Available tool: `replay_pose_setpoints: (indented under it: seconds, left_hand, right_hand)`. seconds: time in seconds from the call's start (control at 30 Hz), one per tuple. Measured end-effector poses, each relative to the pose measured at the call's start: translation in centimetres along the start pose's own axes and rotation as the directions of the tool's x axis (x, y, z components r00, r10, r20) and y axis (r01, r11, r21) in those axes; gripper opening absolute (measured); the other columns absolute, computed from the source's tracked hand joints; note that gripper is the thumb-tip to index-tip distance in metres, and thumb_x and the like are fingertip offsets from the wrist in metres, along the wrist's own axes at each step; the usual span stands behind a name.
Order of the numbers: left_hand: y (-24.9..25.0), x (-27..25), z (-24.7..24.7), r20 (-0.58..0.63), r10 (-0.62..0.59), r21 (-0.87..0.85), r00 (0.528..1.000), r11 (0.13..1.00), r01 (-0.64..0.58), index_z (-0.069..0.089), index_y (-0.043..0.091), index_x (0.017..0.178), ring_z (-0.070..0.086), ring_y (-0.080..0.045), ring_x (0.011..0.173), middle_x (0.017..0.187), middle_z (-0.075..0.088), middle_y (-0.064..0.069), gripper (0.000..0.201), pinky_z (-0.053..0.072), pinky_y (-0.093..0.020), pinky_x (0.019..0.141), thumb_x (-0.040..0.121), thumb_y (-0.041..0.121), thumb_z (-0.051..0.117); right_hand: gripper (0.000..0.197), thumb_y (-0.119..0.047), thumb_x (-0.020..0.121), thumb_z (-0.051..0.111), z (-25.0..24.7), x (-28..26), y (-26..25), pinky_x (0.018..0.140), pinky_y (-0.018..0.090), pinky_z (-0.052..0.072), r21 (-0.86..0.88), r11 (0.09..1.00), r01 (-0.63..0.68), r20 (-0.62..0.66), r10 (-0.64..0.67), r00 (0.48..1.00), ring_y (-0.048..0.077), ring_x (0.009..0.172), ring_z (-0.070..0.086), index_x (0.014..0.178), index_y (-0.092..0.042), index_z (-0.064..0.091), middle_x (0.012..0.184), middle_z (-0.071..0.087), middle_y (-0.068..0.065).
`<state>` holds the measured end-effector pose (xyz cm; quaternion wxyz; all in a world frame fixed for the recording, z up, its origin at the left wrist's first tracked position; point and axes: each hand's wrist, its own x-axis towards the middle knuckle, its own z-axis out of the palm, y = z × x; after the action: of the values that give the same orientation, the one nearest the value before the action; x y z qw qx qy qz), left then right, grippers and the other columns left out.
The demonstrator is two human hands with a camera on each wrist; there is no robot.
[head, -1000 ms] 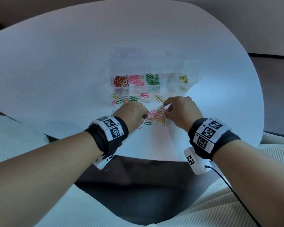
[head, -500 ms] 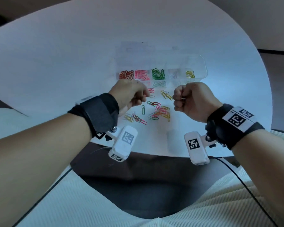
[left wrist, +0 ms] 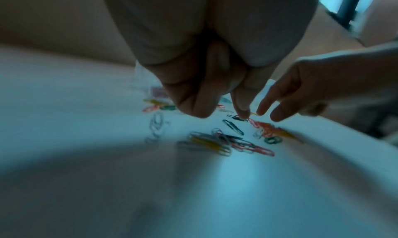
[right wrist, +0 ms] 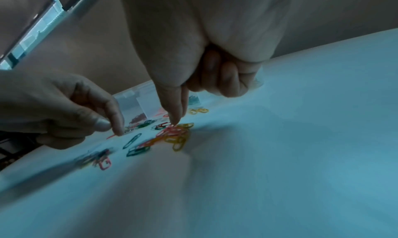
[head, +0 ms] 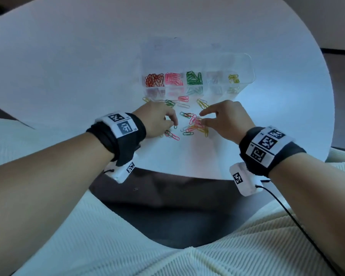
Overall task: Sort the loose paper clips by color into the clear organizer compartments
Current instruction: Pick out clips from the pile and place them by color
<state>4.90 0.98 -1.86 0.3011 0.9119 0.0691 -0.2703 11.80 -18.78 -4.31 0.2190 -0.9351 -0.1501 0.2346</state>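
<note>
A white round surface (head: 68, 62) fills the upper part of the head view. Above the centre stands the clear organizer (head: 245, 62), with red, pink, green, pale and yellow clips each in its own compartment. The loose clips (head: 195, 126) lie scattered just below it, at the centre of the frame. The left hand (head: 157, 120) is at the left edge of the clips, one finger pointing down, the others curled, holding nothing I can see. The right hand (head: 227, 120) touches the pink clips with index finger and thumb close together; a grip I cannot tell.
</note>
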Motion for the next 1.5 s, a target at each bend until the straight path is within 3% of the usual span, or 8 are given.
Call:
replay_pose_setpoints:
  seconds: [0.17,0.37,0.5,0.77,1.03,1.17,1.33,1.5]
  left_hand:
    - [0.0,0.1,0.3,-0.036,0.014,-0.090,0.999,0.996,-0.017,0.072,0.024,0.092,0.051,-0.008,0.058,0.064,0.050,0.009,0.022,0.040,-0.017,0.052,0.091,0.012,0.054]
    - [-0.1,0.2,0.9,-0.012,0.139,0.126,0.990,0.983,-0.136,0.070,0.025,0.104,0.043,-0.005,0.064,0.067,0.044,0.014,0.023,0.032,-0.025,0.064,0.081,0.026,0.073]
    - [-0.4,0.2,1.8,0.038,0.126,0.186,0.991,0.974,-0.131,0.070,0.024,0.107,0.059,-0.019,0.100,0.101,0.066,0.003,0.026,0.043,-0.026,0.085,0.082,0.027,0.072]
    - [-0.1,0.8,2.4,0.031,0.087,0.221,0.996,0.971,-0.091,0.071,0.020,0.092,0.060,-0.023,0.091,0.088,0.062,0.001,0.009,0.044,-0.028,0.074,0.086,0.021,0.064]
    - [-0.3,1.5,2.6,-0.001,0.085,0.226,0.996,0.971,-0.082,0.062,0.019,0.097,0.052,-0.020,0.090,0.088,0.053,0.004,0.011,0.038,-0.028,0.072,0.086,0.019,0.061]
    - [-0.1,1.9,2.4,-0.014,0.042,0.259,0.999,0.965,-0.037,0.061,0.018,0.081,0.060,-0.026,0.092,0.092,0.065,-0.002,0.004,0.047,-0.031,0.073,0.083,0.017,0.064]
    - [0.2,2.1,2.9,-0.009,-0.023,0.286,1.000,0.958,0.025,0.065,0.011,0.091,0.063,-0.030,0.086,0.095,0.066,-0.007,0.015,0.054,-0.037,0.073,0.078,0.018,0.064]
    - [0.1,1.9,2.3,-0.040,0.019,0.279,0.999,0.960,-0.007,0.060,0.017,0.101,0.059,-0.028,0.095,0.104,0.064,-0.004,0.017,0.043,-0.031,0.071,0.084,0.017,0.062]
  right_hand:
    - [0.024,-0.045,0.084,0.071,0.8,-0.4,-0.1,0.065,0.025,0.041,-0.092,0.996,0.022,-0.046,-0.027,0.999,0.024,0.082,0.063,0.106,-0.035,0.074,0.095,0.070,0.003]
    - [0.012,-0.039,0.082,0.073,1.1,-0.1,-0.2,0.060,0.026,0.038,-0.103,0.994,-0.026,-0.066,0.019,0.998,0.023,0.071,0.059,0.090,-0.030,0.075,0.089,0.066,0.005]
    - [0.014,-0.039,0.084,0.071,1.1,-0.1,0.1,0.056,0.025,0.035,-0.111,0.993,-0.027,-0.079,0.019,0.997,0.022,0.068,0.055,0.089,-0.027,0.075,0.079,0.059,0.002]
    - [0.008,-0.022,0.082,0.072,-0.3,0.7,0.2,0.048,0.002,0.034,0.189,0.979,-0.076,-0.093,0.095,0.991,-0.002,0.063,0.052,0.087,-0.023,0.078,0.067,0.060,-0.016]
    - [0.006,-0.020,0.080,0.070,-0.5,0.3,-0.2,0.057,0.016,0.040,0.337,0.930,-0.148,-0.048,0.173,0.984,0.004,0.071,0.056,0.081,-0.019,0.076,0.074,0.066,-0.010]
    - [0.014,-0.018,0.084,0.059,-0.8,0.1,-0.9,0.049,0.023,0.034,0.448,0.864,-0.228,-0.007,0.259,0.966,0.011,0.049,0.041,0.070,-0.017,0.062,0.058,0.049,-0.006]
    - [0.021,-0.013,0.079,0.041,-1.2,-0.2,-1.6,0.046,0.024,0.017,0.686,0.649,-0.328,0.190,0.276,0.942,0.013,0.041,0.016,0.063,-0.022,0.029,0.045,0.025,-0.008]
    - [0.009,-0.017,0.060,0.038,-1.2,-0.8,-1.9,0.051,0.027,0.011,0.706,0.629,-0.327,0.310,0.141,0.940,0.018,0.053,0.007,0.067,-0.020,0.034,0.054,0.016,-0.004]
